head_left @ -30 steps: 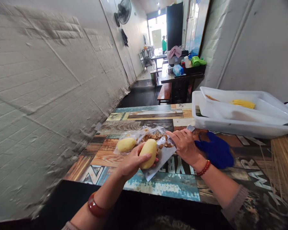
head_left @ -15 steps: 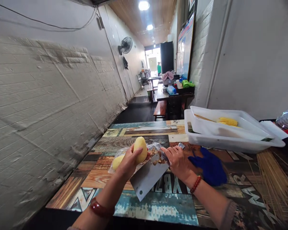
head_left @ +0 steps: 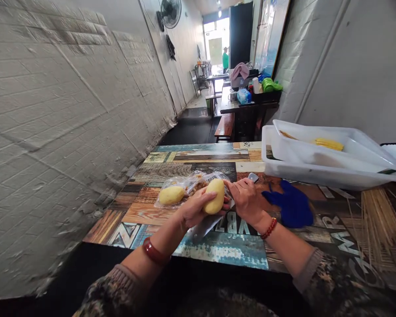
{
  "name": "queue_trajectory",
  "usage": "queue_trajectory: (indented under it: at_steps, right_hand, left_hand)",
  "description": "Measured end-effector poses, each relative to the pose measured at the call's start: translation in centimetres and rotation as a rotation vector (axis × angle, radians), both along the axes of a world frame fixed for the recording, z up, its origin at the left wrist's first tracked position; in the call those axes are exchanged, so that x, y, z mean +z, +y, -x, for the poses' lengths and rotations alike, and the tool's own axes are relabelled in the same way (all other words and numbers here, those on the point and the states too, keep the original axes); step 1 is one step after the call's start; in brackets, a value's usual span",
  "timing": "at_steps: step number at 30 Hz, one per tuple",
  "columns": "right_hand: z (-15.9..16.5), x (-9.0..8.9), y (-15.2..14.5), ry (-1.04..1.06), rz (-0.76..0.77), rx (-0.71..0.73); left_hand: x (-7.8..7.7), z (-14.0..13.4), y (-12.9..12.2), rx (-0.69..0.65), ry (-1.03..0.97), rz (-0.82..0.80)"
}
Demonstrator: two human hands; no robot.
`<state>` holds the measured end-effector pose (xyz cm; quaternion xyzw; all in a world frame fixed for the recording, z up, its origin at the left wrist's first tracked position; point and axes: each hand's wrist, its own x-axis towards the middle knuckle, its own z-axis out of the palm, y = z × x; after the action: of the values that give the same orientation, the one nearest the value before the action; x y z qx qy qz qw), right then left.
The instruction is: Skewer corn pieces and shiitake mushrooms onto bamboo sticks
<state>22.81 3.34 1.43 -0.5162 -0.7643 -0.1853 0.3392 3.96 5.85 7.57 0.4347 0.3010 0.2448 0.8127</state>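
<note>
My left hand (head_left: 197, 207) is wrapped round a peeled yellow potato (head_left: 215, 196), thumb on its near side, over the table (head_left: 231, 256). My right hand (head_left: 246, 199) is closed on the handle of a cleaver (head_left: 203, 229), whose silver handle end shows past the fingers. The broad blade is partly hidden under the potato and my left hand. Behind them lies a clear plastic bag (head_left: 159, 203) with brown peelings (head_left: 194, 188). A second peeled potato (head_left: 172, 195) rests on the bag at the left.
Right of my right hand lies a blue glove (head_left: 292, 204). Stacked white plastic trays (head_left: 312, 174) with yellow corn pieces (head_left: 329, 144) stand behind it. Thin wooden skewers (head_left: 381, 220) lie far right. A brick wall (head_left: 69, 132) runs along the left. A person in green (head_left: 225, 58) stands far back.
My left hand has carried the potato right, close to my right hand, over the cleaver blade. The second potato is now fully uncovered. The camera view has tilted down.
</note>
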Motion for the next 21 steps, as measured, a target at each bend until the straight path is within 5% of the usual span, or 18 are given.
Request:
queue_trajectory:
  at_steps: [6,10,16,21]
  right_hand:
    - [-0.2,0.0,-0.3,0.068,0.012,0.042]
    - [-0.6,0.0,-0.3,0.119,0.037,0.062]
    - [-1.7,0.4,-0.2,0.080,0.059,0.080]
    - [-2.2,1.1,-0.8,0.108,0.067,0.080]
  left_hand:
    - [-1.0,-0.5,3.4,0.295,0.037,-0.107]
    - [-0.4,1.1,4.8,0.479,0.021,-0.174]
    - [1.5,5.0,3.5,0.573,-0.029,-0.173]
    - [0.8,7.8,0.9,0.701,-0.030,-0.085]
